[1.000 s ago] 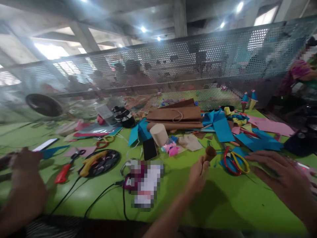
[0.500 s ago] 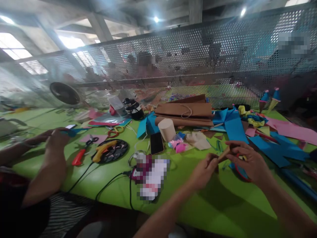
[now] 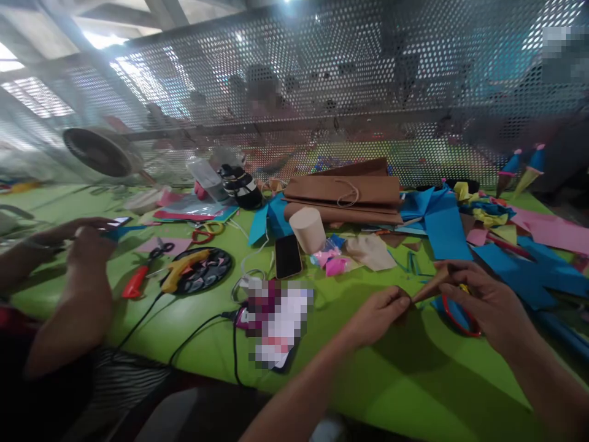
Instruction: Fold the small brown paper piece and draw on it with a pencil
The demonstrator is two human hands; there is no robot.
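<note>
Slim brown paper cone (image 3: 429, 288), long axis slanting up rightward: left hand (image 3: 381, 314), fingers pinching narrow tip; right hand (image 3: 481, 301), fingers clamped round wider end. Equally near.

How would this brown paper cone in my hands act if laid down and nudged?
The brown paper cone probably weighs little, as it looks like thin rolled paper. Its tapered shape suggests it would roll in a curve. The wide end, by your right hand, seems hollow, so squeezing might crush it.
</note>
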